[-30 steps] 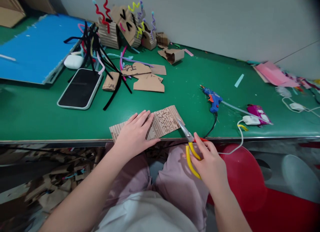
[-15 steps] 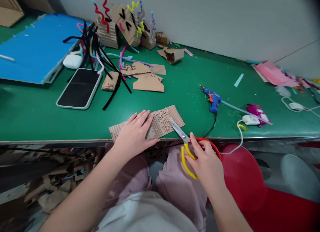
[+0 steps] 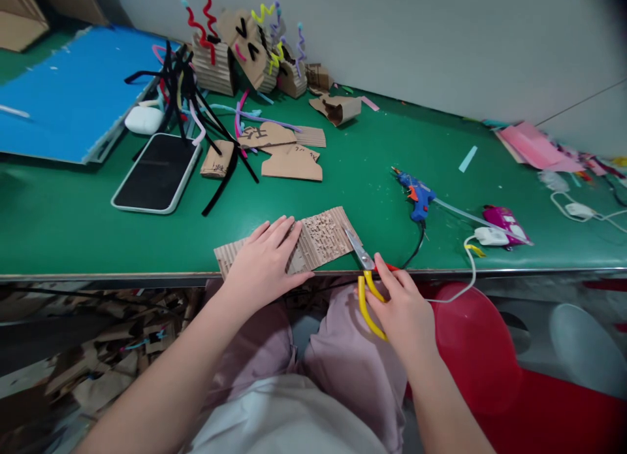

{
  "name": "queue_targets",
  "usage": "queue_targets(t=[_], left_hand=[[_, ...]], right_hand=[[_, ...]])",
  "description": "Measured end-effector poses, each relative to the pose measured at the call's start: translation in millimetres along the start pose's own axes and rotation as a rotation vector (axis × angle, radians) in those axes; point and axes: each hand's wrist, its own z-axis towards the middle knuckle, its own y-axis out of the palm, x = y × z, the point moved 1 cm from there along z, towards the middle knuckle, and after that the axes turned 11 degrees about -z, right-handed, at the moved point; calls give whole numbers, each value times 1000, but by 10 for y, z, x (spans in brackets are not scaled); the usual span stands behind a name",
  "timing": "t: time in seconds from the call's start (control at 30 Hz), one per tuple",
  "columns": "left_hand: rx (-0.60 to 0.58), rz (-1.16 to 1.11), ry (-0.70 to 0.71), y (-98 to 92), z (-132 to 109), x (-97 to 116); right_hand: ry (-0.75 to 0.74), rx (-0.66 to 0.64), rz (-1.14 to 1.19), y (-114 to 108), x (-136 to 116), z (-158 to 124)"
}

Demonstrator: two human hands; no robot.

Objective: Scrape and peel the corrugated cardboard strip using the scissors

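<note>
A strip of corrugated cardboard (image 3: 326, 235) lies along the front edge of the green table, its ridges partly broken into small bits. My left hand (image 3: 264, 261) is spread flat over the left half of the strip, pressing it down and hiding part of it. In my right hand (image 3: 404, 307) is a pair of scissors (image 3: 363, 257) with yellow and red handles. The blades look closed or nearly so, and their tip rests at the right end of the strip, just past the broken ridges.
A blue glue gun (image 3: 418, 196) with a cord lies to the right. A phone (image 3: 157, 173), black pipe cleaners (image 3: 179, 81) and cut cardboard pieces (image 3: 291, 161) sit to the left and behind. Cardboard figures (image 3: 245, 46) stand by the wall. A red stool (image 3: 477, 343) is below the table.
The scissors in my right hand have slid right, from the broken ridges to the smooth ridges at the strip's right end. My left hand stays in place.
</note>
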Motion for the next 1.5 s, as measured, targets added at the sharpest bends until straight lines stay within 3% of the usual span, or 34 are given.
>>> queue_targets(t=[0.3, 1.27, 1.5], left_hand=[[7, 3, 1, -7, -2, 6], [16, 14, 12, 4, 1, 6], [10, 21, 11, 3, 7, -5]], right_hand=[[-107, -41, 12, -42, 62, -79], [-131, -40, -106, -51, -145, -42], [-139, -81, -32, -21, -217, 88]])
